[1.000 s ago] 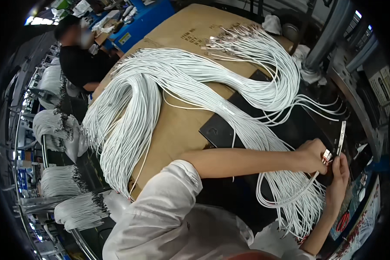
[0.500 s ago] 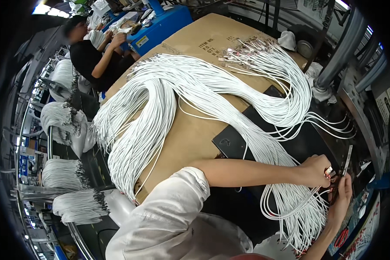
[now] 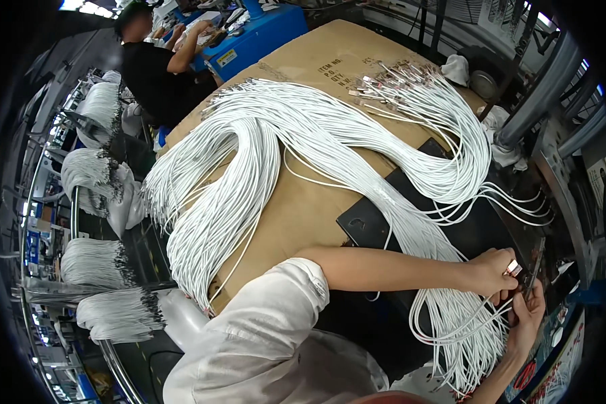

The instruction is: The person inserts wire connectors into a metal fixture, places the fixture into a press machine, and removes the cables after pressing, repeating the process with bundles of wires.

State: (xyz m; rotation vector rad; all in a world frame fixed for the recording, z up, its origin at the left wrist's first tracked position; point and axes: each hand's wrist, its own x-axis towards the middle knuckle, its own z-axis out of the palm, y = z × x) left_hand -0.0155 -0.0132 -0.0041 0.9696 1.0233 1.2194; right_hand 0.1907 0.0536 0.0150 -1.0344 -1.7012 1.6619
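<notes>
— What had changed since a second before?

— Little. Both hands stayed at the bench's right edge; the left hand [image 3: 495, 273] pinched a white cable end, the right hand [image 3: 528, 316] closed beneath it, beside a thin metal tool [image 3: 536, 264].

— And room?

— The white cable bundle [image 3: 316, 145] sprawled over the cardboard sheet [image 3: 303, 215]; a black mat [image 3: 370, 225] lay near the hands, crowded.

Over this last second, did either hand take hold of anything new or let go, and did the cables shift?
No new grasp or release shows. Both hands stay together at the right edge: the left hand and the right hand keep pinching white cable ends by a thin metal piece. The big cable bundle lies as before; only the camera view shifted.
</notes>
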